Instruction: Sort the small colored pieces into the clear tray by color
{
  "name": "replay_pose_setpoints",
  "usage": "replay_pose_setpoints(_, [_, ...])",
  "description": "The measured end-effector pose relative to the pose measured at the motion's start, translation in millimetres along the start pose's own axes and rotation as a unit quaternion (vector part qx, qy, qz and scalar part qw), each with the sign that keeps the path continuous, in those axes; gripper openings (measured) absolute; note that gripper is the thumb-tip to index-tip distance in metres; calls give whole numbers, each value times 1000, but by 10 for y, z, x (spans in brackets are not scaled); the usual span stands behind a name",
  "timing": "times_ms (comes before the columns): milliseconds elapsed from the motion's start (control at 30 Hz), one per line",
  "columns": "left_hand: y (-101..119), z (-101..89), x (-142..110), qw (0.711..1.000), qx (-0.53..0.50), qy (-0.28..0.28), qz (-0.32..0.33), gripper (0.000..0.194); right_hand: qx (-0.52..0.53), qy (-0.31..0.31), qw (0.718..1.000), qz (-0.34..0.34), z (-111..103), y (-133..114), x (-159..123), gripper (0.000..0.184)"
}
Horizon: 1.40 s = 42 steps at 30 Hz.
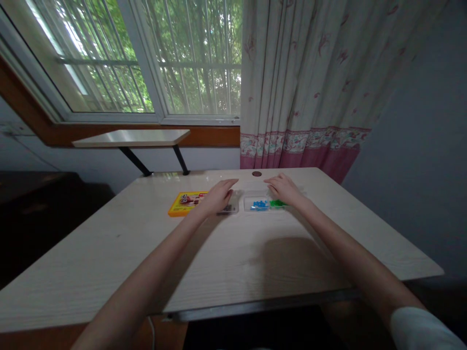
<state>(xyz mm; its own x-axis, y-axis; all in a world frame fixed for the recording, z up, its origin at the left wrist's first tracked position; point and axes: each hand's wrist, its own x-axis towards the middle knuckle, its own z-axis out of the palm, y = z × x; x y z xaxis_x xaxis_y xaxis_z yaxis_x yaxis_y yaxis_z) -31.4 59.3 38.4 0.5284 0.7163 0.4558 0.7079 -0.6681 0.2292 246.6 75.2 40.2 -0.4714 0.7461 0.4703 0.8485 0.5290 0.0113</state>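
My left hand (219,195) reaches over a clear plastic tray (235,206) with small dark pieces in it, partly hidden by the hand. Its fingers stretch to the right, and nothing shows between them. My right hand (285,188) hovers by the far right side of a clear compartment box (246,205), fingers pointing left and apart from the thumb. Small blue pieces (259,205) lie in the box's left compartment and green pieces (277,203) in the right one. Something transparent, perhaps a lid, lies between the hands; its outline is faint.
A yellow box (178,206) with a printed cover lies left of the trays. Behind, a small raised shelf (138,138) stands on black legs (180,160). A round brown cap (257,173) sits at the table's (219,262) back edge, below a curtain (302,97).
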Motion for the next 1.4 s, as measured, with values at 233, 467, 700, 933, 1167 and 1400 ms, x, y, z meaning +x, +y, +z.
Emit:
replay_pose_setpoints(233, [135, 330, 291, 999, -10, -22, 28, 42, 32, 23, 998, -40, 32, -4, -123, 25])
replay_pose_setpoints(467, [265, 317, 9, 998, -9, -45, 34, 35, 127, 22, 990, -53, 81, -150, -402, 20])
replay_pose_setpoints(700, [248, 456, -217, 997, -4, -41, 60, 35, 178, 16, 982, -57, 229, -229, -576, 15])
replay_pose_setpoints(933, [260, 473, -232, 996, 25, -32, 74, 28, 182, 34, 980, -70, 343, -200, -605, 15])
replay_pose_setpoints(1167, [234, 488, -248, 997, 36, -22, 66, 26, 175, 40, 980, -90, 395, -181, -598, 16])
replay_pose_setpoints(1400, [228, 508, -247, 998, 24, -22, 58, 26, 165, 54, 981, -90, 452, -178, -601, 12])
